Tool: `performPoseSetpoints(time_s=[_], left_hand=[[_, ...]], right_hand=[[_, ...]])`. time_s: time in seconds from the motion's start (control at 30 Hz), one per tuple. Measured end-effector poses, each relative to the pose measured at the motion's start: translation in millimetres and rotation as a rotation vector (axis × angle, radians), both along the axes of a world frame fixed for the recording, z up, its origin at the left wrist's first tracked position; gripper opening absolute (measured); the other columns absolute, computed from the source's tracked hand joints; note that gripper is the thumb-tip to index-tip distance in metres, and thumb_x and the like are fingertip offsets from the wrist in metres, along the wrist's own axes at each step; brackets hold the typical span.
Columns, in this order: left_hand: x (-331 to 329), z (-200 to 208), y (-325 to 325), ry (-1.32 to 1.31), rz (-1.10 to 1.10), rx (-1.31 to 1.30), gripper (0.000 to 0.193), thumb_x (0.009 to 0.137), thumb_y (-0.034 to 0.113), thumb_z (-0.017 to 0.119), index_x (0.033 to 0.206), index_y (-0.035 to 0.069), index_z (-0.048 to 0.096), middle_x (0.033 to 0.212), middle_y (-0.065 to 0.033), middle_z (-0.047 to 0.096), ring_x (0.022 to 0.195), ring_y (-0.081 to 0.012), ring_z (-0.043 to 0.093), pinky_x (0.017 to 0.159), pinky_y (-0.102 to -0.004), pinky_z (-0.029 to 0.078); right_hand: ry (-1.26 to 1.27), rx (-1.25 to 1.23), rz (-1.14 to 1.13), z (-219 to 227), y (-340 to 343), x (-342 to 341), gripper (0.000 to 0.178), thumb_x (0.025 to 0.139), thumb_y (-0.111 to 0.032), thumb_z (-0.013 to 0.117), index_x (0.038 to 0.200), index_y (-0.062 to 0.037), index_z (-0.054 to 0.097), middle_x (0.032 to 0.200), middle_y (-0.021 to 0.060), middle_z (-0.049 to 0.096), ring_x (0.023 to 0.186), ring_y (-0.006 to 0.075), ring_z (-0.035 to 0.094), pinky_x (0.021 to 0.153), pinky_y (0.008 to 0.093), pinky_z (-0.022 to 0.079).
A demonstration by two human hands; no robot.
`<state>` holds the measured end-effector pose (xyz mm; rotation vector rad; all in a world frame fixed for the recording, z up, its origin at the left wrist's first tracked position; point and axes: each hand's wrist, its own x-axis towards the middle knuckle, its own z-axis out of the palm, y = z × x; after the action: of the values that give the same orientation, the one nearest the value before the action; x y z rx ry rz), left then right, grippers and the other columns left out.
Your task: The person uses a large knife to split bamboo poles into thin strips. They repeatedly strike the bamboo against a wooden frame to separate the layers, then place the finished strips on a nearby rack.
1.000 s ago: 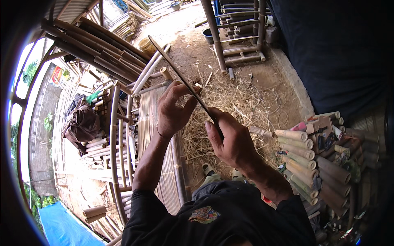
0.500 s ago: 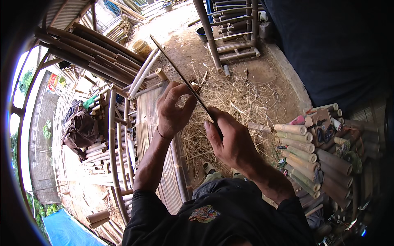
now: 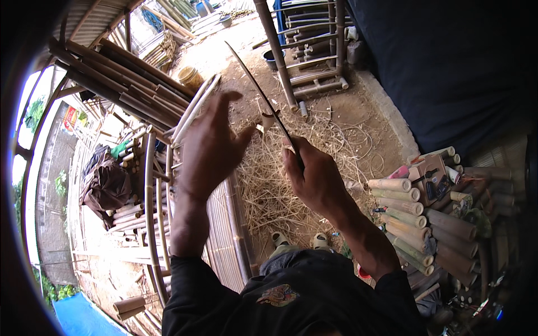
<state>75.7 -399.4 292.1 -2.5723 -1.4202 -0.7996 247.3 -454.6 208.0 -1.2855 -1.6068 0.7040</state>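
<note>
My right hand (image 3: pixel 316 176) is closed round the dark handle of a long knife (image 3: pixel 253 80). Its thin blade slants up and away to the left, seen nearly edge-on. A small curved piece of bamboo (image 3: pixel 270 121) shows at the lower part of the blade; whether it touches the blade I cannot tell. My left hand (image 3: pixel 216 143), slightly blurred, is to the left of the blade with thumb and fingers spread, holding nothing. Below it lies a slatted bamboo bench top (image 3: pixel 224 235).
Straw-like shavings (image 3: pixel 280 190) cover the ground ahead of my feet. Cut bamboo tubes (image 3: pixel 398 196) are stacked at the right, with a cardboard box (image 3: pixel 430 178) on top. A bamboo frame (image 3: pixel 154 213) stands at the left; a bamboo rack (image 3: pixel 314 73) is farther off.
My left hand has opened and moved left, away from the blade. The small bamboo piece now shows apart from its fingers. The knife in my right hand has turned a little more upright.
</note>
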Motion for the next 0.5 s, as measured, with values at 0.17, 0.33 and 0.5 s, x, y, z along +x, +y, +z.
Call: performPoseSetpoints(time_s=[0.17,0.33,0.5], left_hand=[[50.9,90.3,79.3,-0.377,-0.990,1.110,0.024,0.086,0.021,0.072,0.104,0.005,0.068,0.088,-0.0101,0.070,0.070,-0.0208,0.067,0.059,-0.0331,0.055],[69.0,8.5,105.8,0.304,-0.576,0.446,0.040,0.099,0.044,0.046,0.117,0.011,0.062,0.099,-0.0119,0.069,0.100,-0.0267,0.065,0.091,-0.0423,0.052],[67.7,93.7,63.6,-0.085,-0.833,0.554,0.036,0.096,0.041,0.055,0.099,0.007,0.067,0.083,-0.0126,0.068,0.062,-0.0234,0.065,0.056,-0.0363,0.052]], right_hand=[[-0.042,0.076,-0.058,8.8,15.5,-4.0,0.029,0.100,-0.023,0.047,0.106,0.0027,0.058,0.069,0.0208,0.062,0.064,0.0353,0.065,0.058,0.0433,0.052],[-0.100,-0.082,-0.089,16.4,26.7,-26.1,0.033,0.102,-0.027,0.042,0.103,0.0018,0.059,0.069,0.0217,0.064,0.065,0.0339,0.067,0.058,0.0436,0.053],[-0.023,-0.110,-0.184,26.7,35.0,-33.9,0.036,0.101,-0.030,0.043,0.096,0.0013,0.059,0.067,0.0201,0.064,0.063,0.0315,0.069,0.055,0.0419,0.053]])
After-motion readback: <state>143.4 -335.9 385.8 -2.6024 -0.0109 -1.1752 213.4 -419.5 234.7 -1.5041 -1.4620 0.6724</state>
